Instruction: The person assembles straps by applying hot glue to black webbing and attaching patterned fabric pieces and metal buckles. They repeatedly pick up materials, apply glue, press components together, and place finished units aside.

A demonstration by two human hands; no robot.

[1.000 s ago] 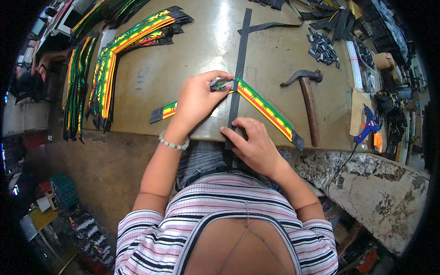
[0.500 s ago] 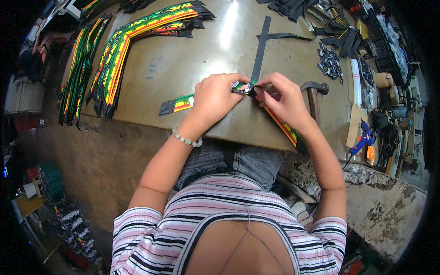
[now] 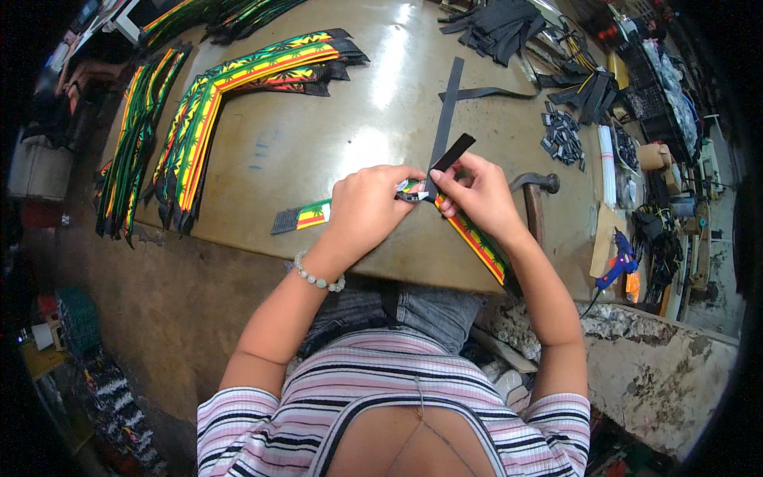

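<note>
Two bare hands worked at the near edge of one table [image 3: 310, 135], on one patterned strap [image 3: 472, 242] of green, yellow and red. The strap lay at the middle of the near edge, its two arms spreading left and right from beneath the hands, each ending in black. The left hand [image 3: 367, 205] had thumb and fingers pinched on the strap's middle, where the exact grip was partly hidden. The right hand [image 3: 481, 195] grasped one raised end of a black strap [image 3: 447, 119] between thumb and fingers, just right of the left hand; that strap's other end ran toward the far side. A second black strap [image 3: 497, 91] lay across the table near that far end. One bracelet [image 3: 319, 281] circled the left wrist.

To the right lay one hammer [image 3: 533, 215], and farther right one blue glue gun [image 3: 618, 261]. Far right were one heap of small black pieces [image 3: 563, 137] and one pile of black strips [image 3: 499, 32], both too jumbled to count. On the left, three groups of patterned straps [image 3: 203, 119] rested, their overlapping layers likewise uncountable.
</note>
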